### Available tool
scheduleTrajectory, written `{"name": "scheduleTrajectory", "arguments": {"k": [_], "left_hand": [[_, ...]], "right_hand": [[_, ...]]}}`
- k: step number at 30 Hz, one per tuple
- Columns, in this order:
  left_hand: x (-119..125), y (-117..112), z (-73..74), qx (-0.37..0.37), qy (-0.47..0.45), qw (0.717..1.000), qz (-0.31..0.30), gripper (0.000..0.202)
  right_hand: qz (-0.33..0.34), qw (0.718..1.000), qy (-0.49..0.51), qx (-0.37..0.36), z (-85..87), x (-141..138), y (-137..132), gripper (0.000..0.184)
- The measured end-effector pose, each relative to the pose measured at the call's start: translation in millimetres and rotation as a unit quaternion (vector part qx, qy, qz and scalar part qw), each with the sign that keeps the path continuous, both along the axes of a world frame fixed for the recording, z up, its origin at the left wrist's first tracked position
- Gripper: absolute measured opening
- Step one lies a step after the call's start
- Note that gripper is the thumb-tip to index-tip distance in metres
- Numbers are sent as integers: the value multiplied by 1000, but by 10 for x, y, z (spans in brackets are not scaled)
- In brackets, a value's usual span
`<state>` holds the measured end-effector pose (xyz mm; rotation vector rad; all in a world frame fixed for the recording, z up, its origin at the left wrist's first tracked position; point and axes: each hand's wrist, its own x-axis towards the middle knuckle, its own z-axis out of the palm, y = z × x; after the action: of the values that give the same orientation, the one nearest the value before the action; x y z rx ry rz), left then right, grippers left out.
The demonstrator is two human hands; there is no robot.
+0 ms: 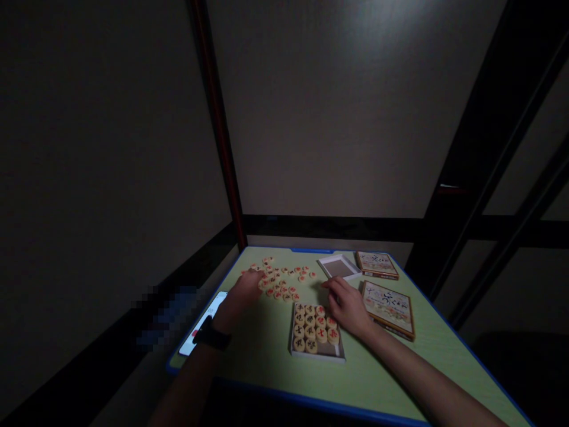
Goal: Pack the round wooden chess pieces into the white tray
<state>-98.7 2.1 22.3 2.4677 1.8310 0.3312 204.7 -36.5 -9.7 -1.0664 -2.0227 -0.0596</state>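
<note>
A green table with a blue edge holds a scatter of round wooden game pieces marked in red and black. My left hand, with a black watch on its wrist, reaches into the left side of the scatter, fingers curled over pieces. A shallow white box in front holds several pieces in rows. My right hand rests at the box's upper right corner, fingers bent down at its edge; what they pinch is not clear.
An empty white box tray lies at the back. Two printed box lids lie on the right. A phone with a lit screen sits at the table's left edge. Dark frame posts and plain walls stand behind.
</note>
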Motion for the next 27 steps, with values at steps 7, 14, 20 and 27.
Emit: {"name": "scheduleTrajectory", "arguments": {"k": [7, 14, 20, 27], "left_hand": [[-219, 35, 380, -74, 113, 990, 49, 25], [-212, 281, 399, -137, 112, 983, 47, 34], [-54, 302, 304, -111, 98, 989, 1, 29], [8, 312, 266, -108, 100, 988, -39, 21]], "right_hand": [[-3, 1000, -9, -7, -30, 5, 34, 27], [-12, 999, -30, 0, -51, 27, 53, 24], [-21, 999, -42, -12, -47, 35, 61, 24], [-19, 999, -43, -25, -50, 32, 61, 26]]}}
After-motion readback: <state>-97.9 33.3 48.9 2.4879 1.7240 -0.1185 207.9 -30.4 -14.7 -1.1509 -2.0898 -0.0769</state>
